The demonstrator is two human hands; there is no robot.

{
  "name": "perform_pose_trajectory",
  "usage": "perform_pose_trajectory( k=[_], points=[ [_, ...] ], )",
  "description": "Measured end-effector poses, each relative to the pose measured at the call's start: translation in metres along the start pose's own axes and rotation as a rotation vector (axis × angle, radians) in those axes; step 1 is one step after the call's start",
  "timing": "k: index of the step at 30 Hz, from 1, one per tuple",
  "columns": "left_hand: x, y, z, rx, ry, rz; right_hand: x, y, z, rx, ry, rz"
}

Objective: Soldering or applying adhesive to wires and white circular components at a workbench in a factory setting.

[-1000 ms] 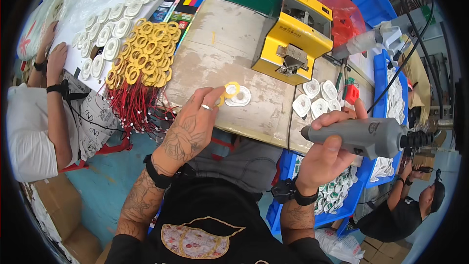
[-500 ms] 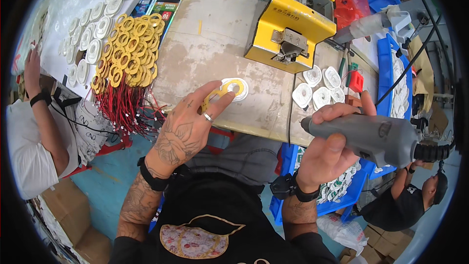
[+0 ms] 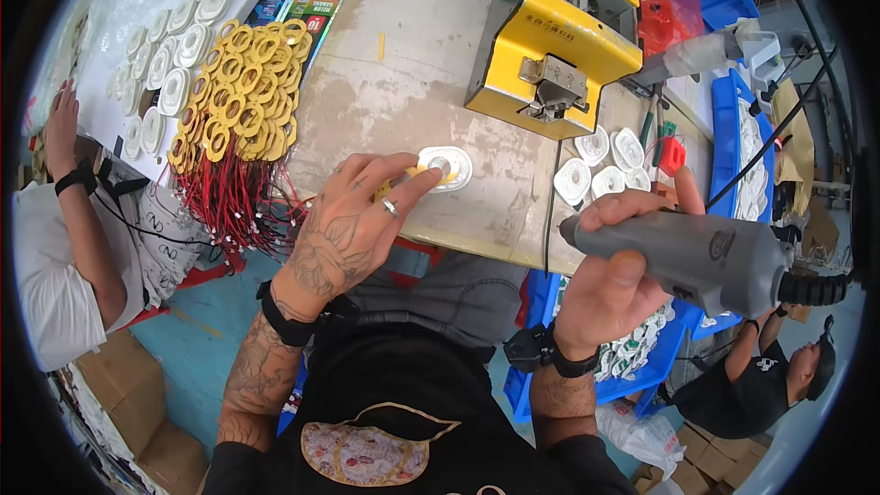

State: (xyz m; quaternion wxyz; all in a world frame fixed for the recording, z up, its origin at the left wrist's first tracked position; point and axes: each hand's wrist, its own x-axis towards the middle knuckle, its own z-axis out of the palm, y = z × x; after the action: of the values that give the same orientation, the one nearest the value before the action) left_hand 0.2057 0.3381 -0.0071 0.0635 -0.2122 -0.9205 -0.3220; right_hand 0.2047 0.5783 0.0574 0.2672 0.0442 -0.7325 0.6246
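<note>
The left hand [image 3: 353, 220] has its fingers spread and stretched forward, the fingertips [image 3: 423, 176] pressing down on a small white oval plastic piece with a yellow ring in its middle [image 3: 446, 166]. That piece lies flat on the worn, pale grey worktable [image 3: 394, 82], just in front of the yellow boxy bench machine with a metal head [image 3: 555, 37]. The hand grips nothing; it only holds the piece down against the tabletop.

The right hand [image 3: 616, 275] is wrapped tightly round a grey pistol-shaped power screwdriver [image 3: 701, 252], thumb on top and fingers curled beneath the body. The tool is held level above the near table edge, its tip pointing left, well apart from the oval piece. A black ribbed cable [image 3: 811, 289] leaves its rear end to the right.

Between the tool and the machine sits a small cluster of loose white oval shells [image 3: 600, 165], and beside them a little red part [image 3: 672, 154]. Further left on the table lies a heap of yellow ring coils with red wire tails [image 3: 243, 92] hanging over the edge, and beyond it rows of white oval pieces [image 3: 170, 46]. Blue plastic bins [image 3: 733, 119] line the right side. Another person's arm [image 3: 78, 211] rests at the far left, and a second person [image 3: 761, 385] sits low at the right
</note>
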Motion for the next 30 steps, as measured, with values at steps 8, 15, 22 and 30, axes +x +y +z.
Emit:
perform_pose_trajectory(
  k=[8,15,22,30],
  points=[
    [0.006,0.002,0.012,0.013,0.018,0.035,0.000,0.000,0.002,-0.009,-0.005,0.007],
    [0.010,-0.002,0.018,0.024,0.011,0.053,0.001,-0.001,0.002,-0.019,-0.033,0.027],
    [0.009,-0.004,0.019,-0.009,0.001,0.058,0.000,0.001,0.002,-0.021,-0.039,0.024],
    [0.011,-0.004,0.020,-0.003,0.002,0.054,0.000,0.000,0.006,0.018,-0.020,0.023]
  ],
)
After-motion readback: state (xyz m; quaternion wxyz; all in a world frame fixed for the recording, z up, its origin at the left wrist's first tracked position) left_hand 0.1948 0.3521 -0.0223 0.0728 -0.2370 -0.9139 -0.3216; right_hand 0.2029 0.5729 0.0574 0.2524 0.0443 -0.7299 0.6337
